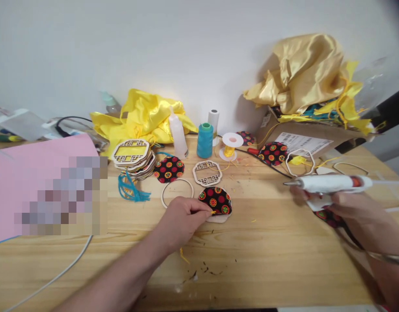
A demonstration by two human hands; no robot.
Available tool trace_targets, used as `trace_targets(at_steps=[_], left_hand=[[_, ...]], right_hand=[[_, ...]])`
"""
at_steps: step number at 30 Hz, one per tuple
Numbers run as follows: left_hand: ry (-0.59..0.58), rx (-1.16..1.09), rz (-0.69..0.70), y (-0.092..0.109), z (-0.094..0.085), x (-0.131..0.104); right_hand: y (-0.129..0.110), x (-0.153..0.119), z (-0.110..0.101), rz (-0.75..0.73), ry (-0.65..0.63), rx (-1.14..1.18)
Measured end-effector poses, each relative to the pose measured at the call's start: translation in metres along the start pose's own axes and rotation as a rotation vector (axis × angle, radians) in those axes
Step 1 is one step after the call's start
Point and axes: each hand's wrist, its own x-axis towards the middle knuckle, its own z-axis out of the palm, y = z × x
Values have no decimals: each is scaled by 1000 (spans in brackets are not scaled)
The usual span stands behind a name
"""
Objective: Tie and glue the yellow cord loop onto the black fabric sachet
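Note:
My left hand (pixel 183 219) pinches a yellow cord (pixel 184 256), whose short end pokes out past the fingertips. Those fingertips rest at the lower left edge of a black fabric piece with bright round flowers (pixel 216 199). A pale flat backing (pixel 220 218) shows below that fabric. On the right, my right hand (pixel 345 212) grips a white glue gun (pixel 329 183) above the table, its nozzle pointing left. A pale ring (pixel 163 187) lies just behind my left hand, and a wooden lattice frame (pixel 207 173) lies beyond the fabric piece.
Stacked lattice frames (pixel 131 154) and a blue tassel (pixel 131 188) lie left. Behind stand a squeeze bottle (pixel 179 136), a blue thread cone (pixel 205 142) and a yellow thread spool (pixel 230 147). A cardboard box (pixel 303 136) holds cloth. A white cable (pixel 66 268) crosses the left.

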Motion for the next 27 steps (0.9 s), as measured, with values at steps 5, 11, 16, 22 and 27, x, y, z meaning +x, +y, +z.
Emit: trace_targets(at_steps=[5,11,16,22,27], left_hand=[[9,-21,8,0,-1,0],[-14,-37,3,-1,0,0],[-13,-50,2,-2,1,0],[-18,-14,-7,-2,0,0],[-17,-6,-8,-1,0,1]], right_hand=[[-55,22,18,-122,-398,438],[-67,24,60,-174,-402,293],[-60,22,66,-213,-382,204],[-62,25,72,-268,-374,17],[-63,25,74,-285,-345,-53]])
